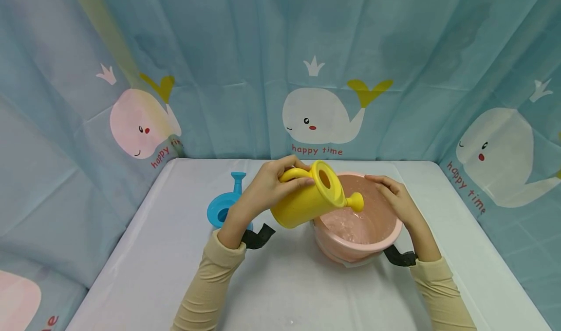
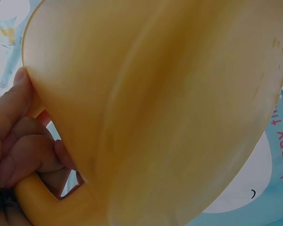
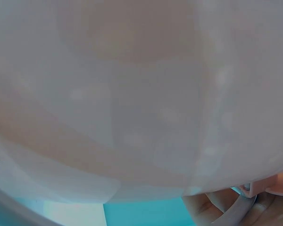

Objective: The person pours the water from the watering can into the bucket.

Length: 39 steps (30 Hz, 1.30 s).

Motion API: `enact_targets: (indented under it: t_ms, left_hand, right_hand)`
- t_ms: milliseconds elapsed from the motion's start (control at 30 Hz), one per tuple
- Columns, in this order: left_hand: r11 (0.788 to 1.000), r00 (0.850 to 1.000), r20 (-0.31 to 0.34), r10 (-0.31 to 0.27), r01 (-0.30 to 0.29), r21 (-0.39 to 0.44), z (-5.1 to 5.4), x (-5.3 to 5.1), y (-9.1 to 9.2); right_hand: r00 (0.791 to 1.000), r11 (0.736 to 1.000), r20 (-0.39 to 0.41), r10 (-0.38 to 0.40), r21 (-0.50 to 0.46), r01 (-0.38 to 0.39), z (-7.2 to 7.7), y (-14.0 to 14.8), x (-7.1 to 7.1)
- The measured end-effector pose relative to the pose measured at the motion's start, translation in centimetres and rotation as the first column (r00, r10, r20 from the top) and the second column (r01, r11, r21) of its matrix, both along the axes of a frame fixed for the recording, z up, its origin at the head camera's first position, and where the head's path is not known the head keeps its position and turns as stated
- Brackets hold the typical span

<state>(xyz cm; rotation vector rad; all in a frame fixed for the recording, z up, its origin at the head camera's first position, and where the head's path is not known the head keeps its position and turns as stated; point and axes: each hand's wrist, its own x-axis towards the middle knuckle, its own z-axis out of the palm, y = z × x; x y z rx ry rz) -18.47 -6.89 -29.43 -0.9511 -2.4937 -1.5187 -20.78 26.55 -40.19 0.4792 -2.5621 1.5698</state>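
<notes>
My left hand (image 1: 280,182) grips the handle of a yellow watering can (image 1: 302,202), tipped so its spout hangs over a pink bucket (image 1: 337,253). The can's body fills most of the left wrist view, with curled fingers (image 2: 33,150) at its handle. Clear, rippled water lies inside the bucket; whether any flows from the spout I cannot tell. At the bucket's far right rim, my right hand (image 1: 396,199) holds the edge. The bucket's wall fills the right wrist view, and some fingers (image 3: 198,207) show near its side lug and bail handle.
Left of the can, a blue watering can (image 1: 219,207) stands partly behind my left forearm. Both sit on a white-covered table (image 1: 280,292). Blue whale-print curtains (image 1: 245,112) hang along the back and sides. Black straps (image 1: 258,237) dangle from my wrists.
</notes>
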Motion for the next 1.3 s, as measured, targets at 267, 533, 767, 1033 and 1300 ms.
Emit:
enact_targets:
  t_ms: [267,533,767,1033,1300]
  left_hand:
    - [1.0,1.0,-0.005,-0.002,0.002,0.007,0.0,0.08,-0.05]
    - [1.0,1.0,-0.012,-0.001,0.001,0.008,-0.03,0.07,-0.03]
    - [1.0,1.0,-0.014,-0.005,0.005,0.012,-0.04,0.15,-0.02]
    - [1.0,1.0,-0.01,0.001,-0.001,0.003,0.08,0.19,0.04]
    - [1.0,1.0,-0.004,0.0,0.0,-0.003,0.06,0.15,-0.01]
  right_hand:
    - [1.0,1.0,0.01,-0.003,-0.007,0.003,0.21,-0.09,0.13]
    - [1.0,1.0,0.012,-0.003,-0.002,0.003,0.16,-0.1,0.1]
    - [1.0,1.0,0.013,-0.002,-0.008,0.003,0.21,-0.14,0.16]
    - [1.0,1.0,0.006,0.004,-0.016,-0.004,0.25,-0.09,0.28]
    - [1.0,1.0,0.002,0.01,-0.019,-0.01,0.22,-0.13,0.2]
